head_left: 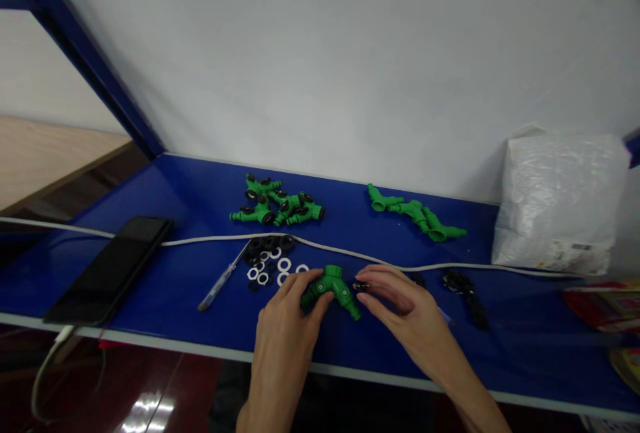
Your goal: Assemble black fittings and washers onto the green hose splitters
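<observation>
My left hand (295, 309) grips one arm of a green Y-shaped hose connector (332, 284) between thumb and fingers, just above the blue shelf. To its right, my right hand (400, 299) pinches a small black part (361, 286), its tip close to the connector but apart from it. Left of the connector lie several white ring washers (284, 265) and several black ring caps (270, 243). A screwdriver (223, 283) with a clear handle rests beside them. Behind are several green connectors with black fittings (287, 205) and several plain green connectors (413, 211).
A dark phone or tablet (110, 269) lies at left with a cable (37, 379) plugged in. A white cord (345, 252) runs across the blue shelf (200, 186). Small black parts (470, 296) lie at right, near a white plastic-wrapped package (557, 203) by the wall.
</observation>
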Available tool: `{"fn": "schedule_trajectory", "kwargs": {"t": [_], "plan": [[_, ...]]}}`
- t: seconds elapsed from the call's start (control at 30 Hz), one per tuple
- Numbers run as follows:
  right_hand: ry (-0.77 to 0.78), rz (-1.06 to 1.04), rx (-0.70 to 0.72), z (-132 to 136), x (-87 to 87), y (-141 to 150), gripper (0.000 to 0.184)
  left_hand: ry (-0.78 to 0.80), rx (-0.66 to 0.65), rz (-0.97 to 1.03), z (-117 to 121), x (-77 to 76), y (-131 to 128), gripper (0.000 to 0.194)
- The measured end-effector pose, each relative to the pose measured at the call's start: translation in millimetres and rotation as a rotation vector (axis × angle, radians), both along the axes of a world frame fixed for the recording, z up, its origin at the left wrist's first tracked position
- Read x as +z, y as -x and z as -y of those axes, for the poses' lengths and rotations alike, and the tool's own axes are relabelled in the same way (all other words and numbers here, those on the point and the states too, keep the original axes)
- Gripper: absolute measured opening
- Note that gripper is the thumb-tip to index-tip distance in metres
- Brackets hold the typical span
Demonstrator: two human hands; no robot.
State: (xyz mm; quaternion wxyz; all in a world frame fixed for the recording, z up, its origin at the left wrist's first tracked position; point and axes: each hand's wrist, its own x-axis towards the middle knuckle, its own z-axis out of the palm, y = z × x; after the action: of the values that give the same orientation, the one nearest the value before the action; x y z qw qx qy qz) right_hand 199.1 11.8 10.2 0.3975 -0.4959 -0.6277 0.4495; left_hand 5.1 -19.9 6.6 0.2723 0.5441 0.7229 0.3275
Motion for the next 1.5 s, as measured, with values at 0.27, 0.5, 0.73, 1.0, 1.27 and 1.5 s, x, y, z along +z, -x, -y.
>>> {"fn": "schedule_trajectory", "kwargs": {"t": [0.27,0.5,0.73,1.0,1.27,1.5], "plan": [[-0.210,0.230,0.160,-7.9,19.6,9.2,0.023,0.027,-0.067,0.068,-2.4,-0.5,3.7,0.022],[-0.203,0.285,0.232,-6.8,24.1,12.7,0.030,-0.004,-0.024,0.091,-4.5,2.8,0.4,0.018],[-0.177,0.308,0.273,-5.3,25.3,12.9,0.034,-0.009,-0.020,0.049,-3.7,-2.1,0.6,0.016],[-0.200,0.313,0.340,-21.2,33.1,16.0,0.034,-0.035,-0.023,0.045,-4.0,-4.7,-0.1,0.013],[-0.280,0.336,0.395,-27.2,27.0,8.4,0.031,-0.065,-0.001,0.008,-2.2,-4.8,-2.2,0.011],[-0.289,0.420,0.367,-24.8,27.0,4.6,0.029,0.001,-0.023,-0.005,-2.1,-5.1,-2.1,0.011]]}}
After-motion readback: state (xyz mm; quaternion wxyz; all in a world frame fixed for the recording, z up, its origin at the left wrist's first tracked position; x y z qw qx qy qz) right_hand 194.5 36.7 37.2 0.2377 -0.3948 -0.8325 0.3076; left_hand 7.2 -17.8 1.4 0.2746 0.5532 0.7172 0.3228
